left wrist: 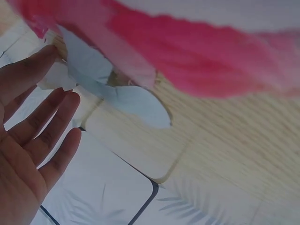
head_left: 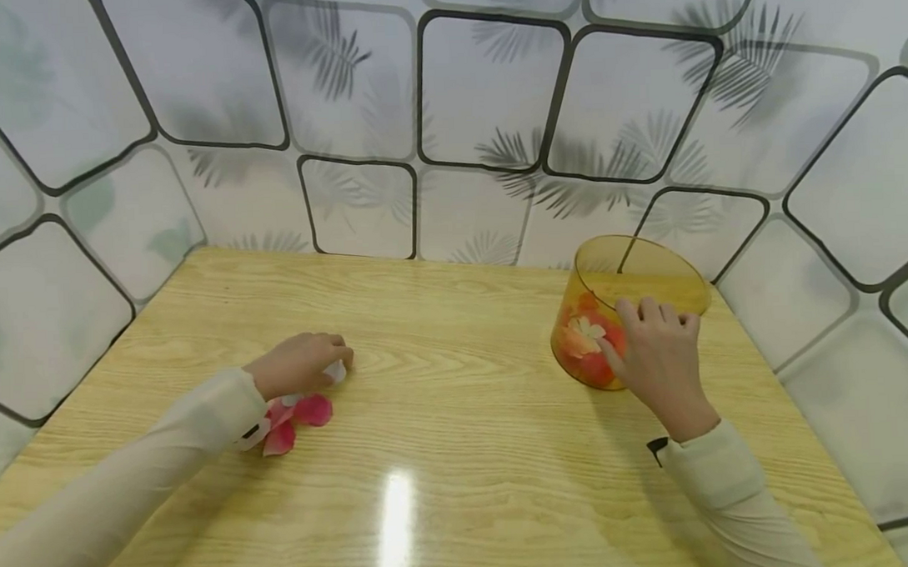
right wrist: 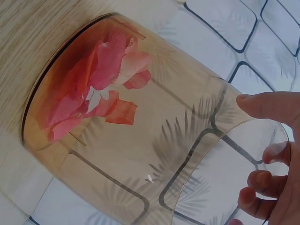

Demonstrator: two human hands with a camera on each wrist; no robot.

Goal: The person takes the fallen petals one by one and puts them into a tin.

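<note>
On the left of the table, my left hand (head_left: 301, 364) pinches a small white petal-like piece (head_left: 335, 371) between thumb and fingers. Pink petals (head_left: 312, 410) lie under and beside that wrist. Close to the camera in the left wrist view, they loom large above pale bluish-white leaf-shaped pieces (left wrist: 143, 105). On the right stands a see-through amber container (head_left: 575, 313), round and open at the top. My right hand (head_left: 659, 351) grips its near rim, the thumb outside and the other fingers over the edge. Red and pink petals with a white bit (right wrist: 110, 61) sit at the container's bottom.
The wood-grain table (head_left: 457, 383) reaches back to a wall covering (head_left: 361, 203) with outlined squares and grey leaves, which also rises on both sides. A bright light reflection (head_left: 395, 519) shows near the front.
</note>
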